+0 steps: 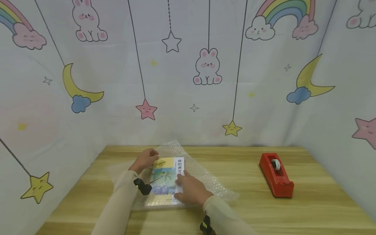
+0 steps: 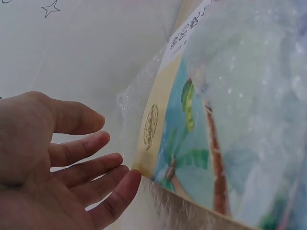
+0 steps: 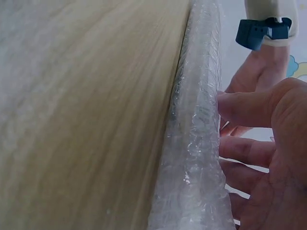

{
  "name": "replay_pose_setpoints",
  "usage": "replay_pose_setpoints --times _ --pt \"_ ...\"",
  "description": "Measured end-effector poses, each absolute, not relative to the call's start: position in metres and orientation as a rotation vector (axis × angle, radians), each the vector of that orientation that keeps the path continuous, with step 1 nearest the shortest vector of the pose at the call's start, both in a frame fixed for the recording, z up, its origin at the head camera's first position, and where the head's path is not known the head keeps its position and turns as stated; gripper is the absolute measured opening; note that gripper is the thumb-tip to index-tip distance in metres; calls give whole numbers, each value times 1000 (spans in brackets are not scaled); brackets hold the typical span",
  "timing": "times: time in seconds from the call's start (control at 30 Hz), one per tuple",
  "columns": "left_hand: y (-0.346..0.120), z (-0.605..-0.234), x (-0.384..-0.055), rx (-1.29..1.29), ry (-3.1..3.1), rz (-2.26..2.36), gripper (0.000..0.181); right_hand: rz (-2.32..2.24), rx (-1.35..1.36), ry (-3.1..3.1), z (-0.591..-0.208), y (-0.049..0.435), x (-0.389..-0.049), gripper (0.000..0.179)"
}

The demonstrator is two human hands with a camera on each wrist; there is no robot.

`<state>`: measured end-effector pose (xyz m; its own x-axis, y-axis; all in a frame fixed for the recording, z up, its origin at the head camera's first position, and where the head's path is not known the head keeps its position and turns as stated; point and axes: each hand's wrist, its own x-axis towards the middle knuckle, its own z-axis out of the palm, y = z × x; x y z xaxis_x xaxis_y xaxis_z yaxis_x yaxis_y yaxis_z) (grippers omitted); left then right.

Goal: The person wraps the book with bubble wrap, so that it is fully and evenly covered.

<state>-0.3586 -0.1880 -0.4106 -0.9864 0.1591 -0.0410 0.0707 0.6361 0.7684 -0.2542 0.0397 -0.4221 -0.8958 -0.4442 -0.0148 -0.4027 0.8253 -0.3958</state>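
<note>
A book [image 1: 164,182] with a painted cover lies on a sheet of bubble wrap [image 1: 202,169]. Clear wrap also overlaps part of its cover in the left wrist view. My left hand [image 1: 146,160] is at the book's upper left, its fingers loosely bent and empty; in the left wrist view the little fingertip is right at the book's corner [image 2: 139,167]. My right hand [image 1: 192,188] rests on the book's right side with its fingers extended. Seen from the right wrist, those fingertips touch the folded edge of the wrap [image 3: 192,158].
A red tape dispenser [image 1: 276,176] with a roll of tape stands on the right of the wooden table [image 1: 246,215]. Behind the table hangs a white cloth [image 1: 188,130] printed with stars, rabbits and moons. Each wrist carries a small black camera [image 1: 143,186].
</note>
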Motion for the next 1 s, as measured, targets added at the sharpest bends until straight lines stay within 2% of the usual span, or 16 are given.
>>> replay_pose_setpoints --times 0.53,1.0 --pt "-187 -413 -395 206 2773 1254 44 -560 -657 2936 -423 38 -254 44" --pt "-194 -423 -419 81 2828 931 74 -529 -630 2939 -423 40 -254 44"
